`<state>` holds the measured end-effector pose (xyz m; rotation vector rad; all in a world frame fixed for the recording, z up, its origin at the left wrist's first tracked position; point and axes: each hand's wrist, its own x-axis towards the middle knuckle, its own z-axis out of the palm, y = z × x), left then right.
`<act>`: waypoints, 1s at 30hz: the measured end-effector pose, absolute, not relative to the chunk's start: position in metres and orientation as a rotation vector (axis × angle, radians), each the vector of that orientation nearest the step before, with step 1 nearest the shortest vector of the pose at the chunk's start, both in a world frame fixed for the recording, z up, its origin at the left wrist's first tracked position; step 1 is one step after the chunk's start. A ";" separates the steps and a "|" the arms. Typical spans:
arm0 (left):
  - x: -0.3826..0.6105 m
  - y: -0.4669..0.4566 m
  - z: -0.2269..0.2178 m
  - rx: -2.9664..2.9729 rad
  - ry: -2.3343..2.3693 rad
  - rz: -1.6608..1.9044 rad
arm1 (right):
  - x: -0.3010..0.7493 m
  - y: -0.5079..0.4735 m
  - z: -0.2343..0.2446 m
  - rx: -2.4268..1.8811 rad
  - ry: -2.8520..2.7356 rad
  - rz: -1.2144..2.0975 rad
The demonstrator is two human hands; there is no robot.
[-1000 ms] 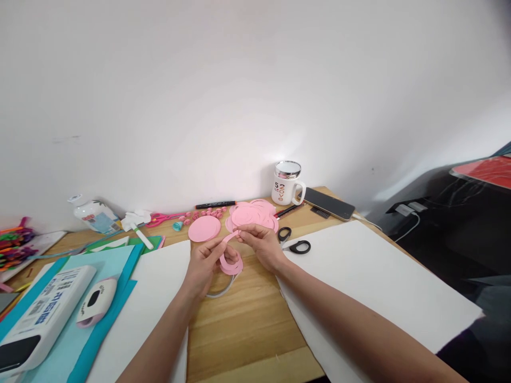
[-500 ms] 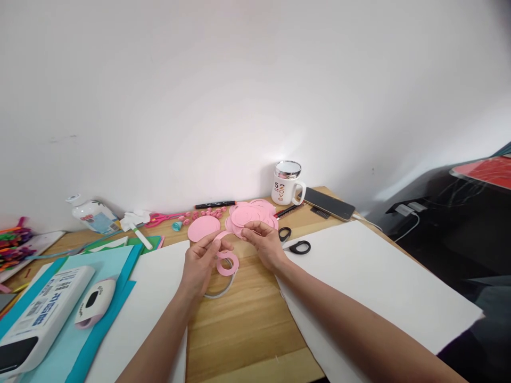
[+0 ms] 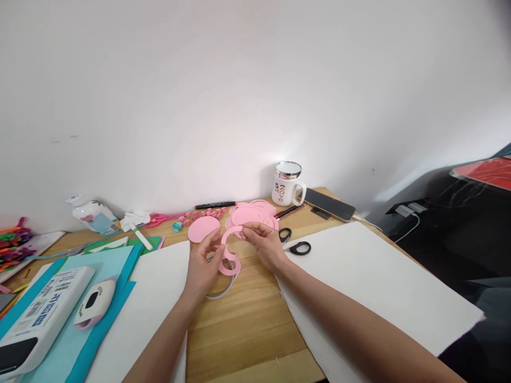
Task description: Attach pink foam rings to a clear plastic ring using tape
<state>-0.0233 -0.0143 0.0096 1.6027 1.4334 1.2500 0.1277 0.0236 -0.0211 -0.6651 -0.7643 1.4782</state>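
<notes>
A pink paper spiral strip [image 3: 229, 270] hangs in a curl over the middle of the table. My right hand [image 3: 264, 243] pinches its upper end between thumb and fingertips. Just left of the curl is my left hand [image 3: 205, 263], its thumb and fingers apart; whether a fingertip brushes the paper I cannot tell. Behind the hands lies a pile of pink paper circles [image 3: 251, 214], with a separate pink disc [image 3: 203, 229] to its left. Beneath the spiral, a grey ring-shaped strip [image 3: 223, 292] rests on the wood. Black-handled scissors [image 3: 299, 248] lie beside my right wrist, partly on white paper.
White sheets [image 3: 375, 282] flank the bare wood [image 3: 247, 330]. A mug [image 3: 282, 186] and a phone [image 3: 327, 204] stand and lie at the back right. Left are a white device [image 3: 48, 314], a small white gadget [image 3: 96, 303], a bottle [image 3: 93, 215] and pink scissors [image 3: 157, 219].
My left hand has loosened its pinch on the pink strip and its fingers have spread. The strip now curves up to my right hand, which has barely moved.
</notes>
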 end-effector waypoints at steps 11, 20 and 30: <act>-0.026 -0.019 0.005 2.049 1.460 0.791 | 0.127 0.026 -0.022 -0.700 -0.661 1.395; -0.030 -0.019 0.006 2.190 1.370 0.581 | 0.128 0.026 -0.022 -0.692 -0.648 1.368; -0.031 -0.015 0.003 2.285 1.319 0.615 | 0.128 0.026 -0.023 -0.698 -0.644 1.390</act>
